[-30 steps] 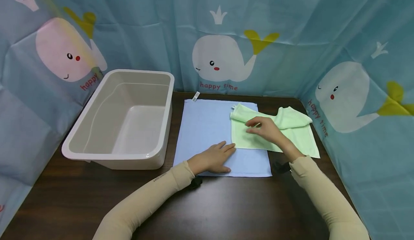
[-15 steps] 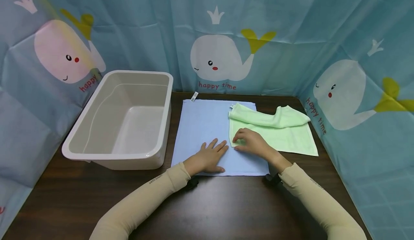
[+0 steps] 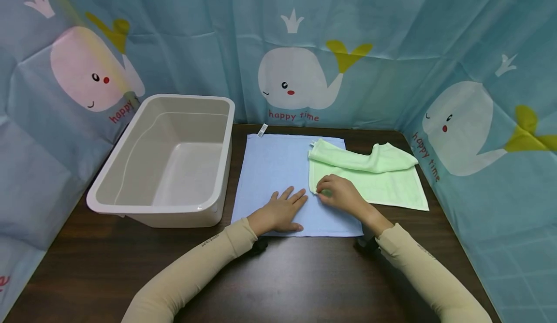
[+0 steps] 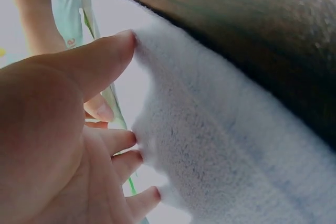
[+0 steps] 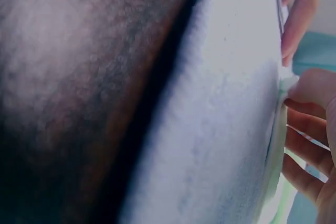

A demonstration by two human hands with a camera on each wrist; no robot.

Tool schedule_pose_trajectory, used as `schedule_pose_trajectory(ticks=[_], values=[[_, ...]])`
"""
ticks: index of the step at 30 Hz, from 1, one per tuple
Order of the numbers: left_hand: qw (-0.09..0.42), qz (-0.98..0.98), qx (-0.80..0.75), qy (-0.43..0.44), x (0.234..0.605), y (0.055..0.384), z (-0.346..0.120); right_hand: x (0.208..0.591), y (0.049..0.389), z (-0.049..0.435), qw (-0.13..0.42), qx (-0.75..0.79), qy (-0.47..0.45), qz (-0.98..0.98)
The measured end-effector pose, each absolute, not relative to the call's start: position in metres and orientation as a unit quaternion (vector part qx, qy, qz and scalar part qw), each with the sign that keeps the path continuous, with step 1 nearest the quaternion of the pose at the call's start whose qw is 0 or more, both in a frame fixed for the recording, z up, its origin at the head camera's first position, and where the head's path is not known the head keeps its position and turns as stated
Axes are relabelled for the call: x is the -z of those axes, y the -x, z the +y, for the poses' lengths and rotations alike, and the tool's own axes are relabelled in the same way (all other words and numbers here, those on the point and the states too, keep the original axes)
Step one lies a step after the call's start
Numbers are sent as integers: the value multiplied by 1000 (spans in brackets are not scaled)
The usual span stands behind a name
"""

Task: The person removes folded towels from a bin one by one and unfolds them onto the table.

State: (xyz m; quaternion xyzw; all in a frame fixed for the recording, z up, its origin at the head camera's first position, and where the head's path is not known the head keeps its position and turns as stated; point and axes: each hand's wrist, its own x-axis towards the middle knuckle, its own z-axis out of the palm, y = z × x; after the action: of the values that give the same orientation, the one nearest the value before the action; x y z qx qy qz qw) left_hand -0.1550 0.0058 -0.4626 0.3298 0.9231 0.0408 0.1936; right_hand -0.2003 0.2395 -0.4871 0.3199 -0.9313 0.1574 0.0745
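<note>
A blue towel (image 3: 271, 163) lies flat on the table, a white label at its far left corner. My left hand (image 3: 280, 212) rests on the blue towel's near part with fingers spread; in the left wrist view its fingertips (image 4: 125, 139) touch the cloth. A light green towel (image 3: 391, 187) overlaps the right side of the blue one, its far edge folded over in a loose roll. My right hand (image 3: 341, 195) pinches the green towel's near left corner between thumb and fingers. The right wrist view shows the thumb (image 5: 312, 87) at that green edge.
A deep off-white plastic tub (image 3: 213, 187) stands on the left of the dark wooden table (image 3: 296, 279). Blue curtains (image 3: 187, 47) printed with whales hang close behind the table and along both sides.
My right hand has come left and toward me from the middle of the green towel to its near left corner, and its fingers have closed there. The left hand has shifted slightly left.
</note>
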Motion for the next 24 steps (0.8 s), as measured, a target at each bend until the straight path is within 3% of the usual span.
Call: schedule_pose_trajectory(ticks=[12,24], values=[[186,922,-61,-334,461,166,14,484,197,240,92,-194,-325,-921],[185,924,-67,-328,459,170,16,485,196,245,55,-236,-309,-920]])
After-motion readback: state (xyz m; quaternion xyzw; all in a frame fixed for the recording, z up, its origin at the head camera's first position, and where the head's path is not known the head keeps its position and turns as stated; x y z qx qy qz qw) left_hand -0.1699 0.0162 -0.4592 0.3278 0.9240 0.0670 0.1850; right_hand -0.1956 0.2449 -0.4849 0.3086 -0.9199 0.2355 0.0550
